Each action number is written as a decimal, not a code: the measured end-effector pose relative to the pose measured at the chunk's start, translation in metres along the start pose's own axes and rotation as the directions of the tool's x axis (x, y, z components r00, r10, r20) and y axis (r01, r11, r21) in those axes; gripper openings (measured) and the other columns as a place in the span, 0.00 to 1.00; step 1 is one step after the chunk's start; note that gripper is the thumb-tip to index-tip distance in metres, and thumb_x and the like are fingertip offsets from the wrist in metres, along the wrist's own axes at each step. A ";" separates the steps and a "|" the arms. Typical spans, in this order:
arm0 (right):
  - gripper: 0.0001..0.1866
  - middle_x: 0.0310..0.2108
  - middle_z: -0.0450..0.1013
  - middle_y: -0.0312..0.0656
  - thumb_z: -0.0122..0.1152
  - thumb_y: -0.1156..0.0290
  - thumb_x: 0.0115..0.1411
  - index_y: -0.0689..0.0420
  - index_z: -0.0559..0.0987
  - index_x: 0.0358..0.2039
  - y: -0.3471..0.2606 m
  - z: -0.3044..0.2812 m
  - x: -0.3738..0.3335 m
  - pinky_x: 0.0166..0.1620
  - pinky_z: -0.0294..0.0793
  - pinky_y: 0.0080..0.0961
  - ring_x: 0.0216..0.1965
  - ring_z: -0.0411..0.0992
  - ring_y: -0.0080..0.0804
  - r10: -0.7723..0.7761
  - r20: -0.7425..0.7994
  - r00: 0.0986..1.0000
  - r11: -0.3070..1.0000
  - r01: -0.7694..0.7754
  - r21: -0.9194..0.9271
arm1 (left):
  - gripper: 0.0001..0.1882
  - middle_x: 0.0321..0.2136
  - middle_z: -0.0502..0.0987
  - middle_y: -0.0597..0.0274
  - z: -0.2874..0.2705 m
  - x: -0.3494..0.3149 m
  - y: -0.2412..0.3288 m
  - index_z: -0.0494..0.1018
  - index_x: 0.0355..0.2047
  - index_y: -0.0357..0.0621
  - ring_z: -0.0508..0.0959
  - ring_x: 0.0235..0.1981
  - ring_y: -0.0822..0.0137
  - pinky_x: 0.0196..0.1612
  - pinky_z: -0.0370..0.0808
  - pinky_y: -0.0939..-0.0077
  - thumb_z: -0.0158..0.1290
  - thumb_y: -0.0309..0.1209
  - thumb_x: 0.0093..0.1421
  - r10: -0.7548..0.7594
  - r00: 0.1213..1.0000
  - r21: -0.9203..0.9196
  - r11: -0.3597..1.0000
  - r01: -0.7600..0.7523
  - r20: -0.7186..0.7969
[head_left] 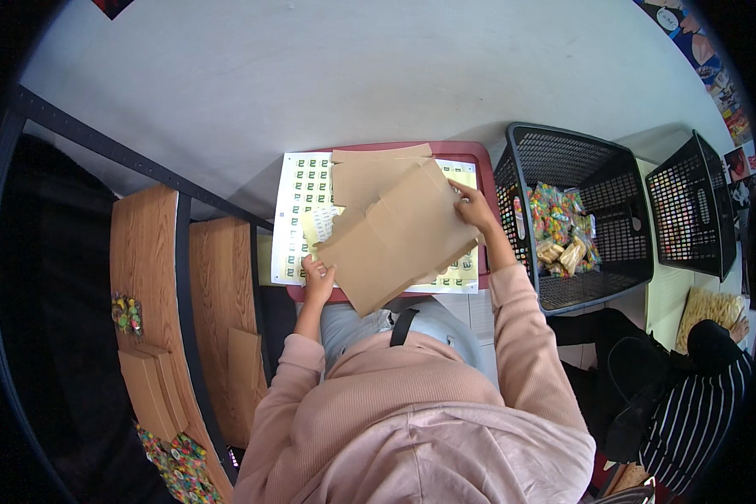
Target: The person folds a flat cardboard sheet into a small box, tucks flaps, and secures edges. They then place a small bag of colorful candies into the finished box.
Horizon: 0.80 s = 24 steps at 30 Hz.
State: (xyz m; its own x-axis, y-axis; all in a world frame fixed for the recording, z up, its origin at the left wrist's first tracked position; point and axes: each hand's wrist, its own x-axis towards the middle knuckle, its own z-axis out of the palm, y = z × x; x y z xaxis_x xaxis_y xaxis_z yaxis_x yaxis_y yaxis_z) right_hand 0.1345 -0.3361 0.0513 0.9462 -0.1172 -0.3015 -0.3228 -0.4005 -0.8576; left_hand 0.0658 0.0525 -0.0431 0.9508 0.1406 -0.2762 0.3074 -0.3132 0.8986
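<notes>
A flat piece of brown cardboard, creased like an unfolded box, is held tilted over a small red table. My left hand grips its lower left corner. At its upper right edge, my right hand pinches it between thumb and fingers. Behind it lies another brown cardboard piece, partly covered. Under both are white and yellow sheets of printed labels. A small printed paper shows beside the held cardboard's left edge.
Right of the table stands a black plastic crate with colourful packets inside; a second black crate is beyond it. A person in a striped top sits at lower right. Wooden shelves on the left hold brown boxes and more packets.
</notes>
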 end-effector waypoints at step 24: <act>0.39 0.55 0.56 0.47 0.69 0.57 0.35 0.51 0.67 0.51 0.001 0.076 -0.116 0.61 0.44 0.51 0.60 0.49 0.49 -0.379 0.477 0.793 0.588 0.605 -0.537 | 0.27 0.41 0.69 0.51 0.034 -0.067 0.142 0.65 0.42 0.39 0.68 0.48 0.56 0.47 0.66 0.65 0.59 0.38 0.45 0.385 0.566 0.289 0.577 -0.764 0.729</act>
State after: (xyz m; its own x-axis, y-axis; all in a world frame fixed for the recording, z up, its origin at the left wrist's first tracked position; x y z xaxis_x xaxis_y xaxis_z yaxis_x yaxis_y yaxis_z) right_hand 0.0230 -0.2539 0.0534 0.8630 0.4925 -0.1125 0.3931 -0.7946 -0.4627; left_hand 0.0472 -0.0337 0.0911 0.6857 -0.7255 -0.0593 -0.5373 -0.5594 0.6312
